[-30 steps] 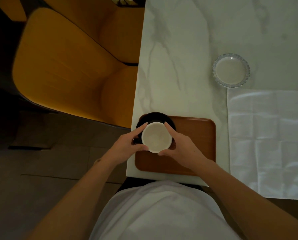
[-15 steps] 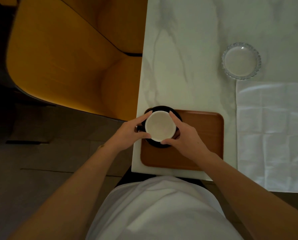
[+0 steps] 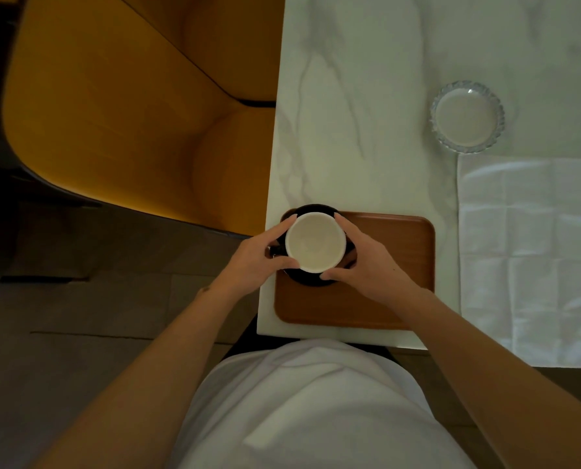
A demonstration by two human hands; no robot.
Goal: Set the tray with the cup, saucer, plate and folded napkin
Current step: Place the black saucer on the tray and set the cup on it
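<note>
A cup [image 3: 316, 242], white inside and dark outside, stands over a black saucer [image 3: 312, 281] at the far-left end of the brown wooden tray [image 3: 393, 265]. My left hand [image 3: 255, 258] holds the cup from the left, thumb and forefinger round its rim. My right hand [image 3: 366, 265] holds it the same way from the right. A small glass plate [image 3: 467, 117] with a scalloped rim lies on the marble table beyond the tray. A white napkin [image 3: 532, 258] lies unfolded and flat to the right of the tray.
The white marble table [image 3: 350, 113] ends at its left edge right beside the tray. Two yellow chairs [image 3: 120, 106] stand close against that edge. The tray sits at the table's near edge, in front of my body.
The cup, held in both hands, has moved slightly away from me and now sits centred over the saucer. The view has shifted a little.
</note>
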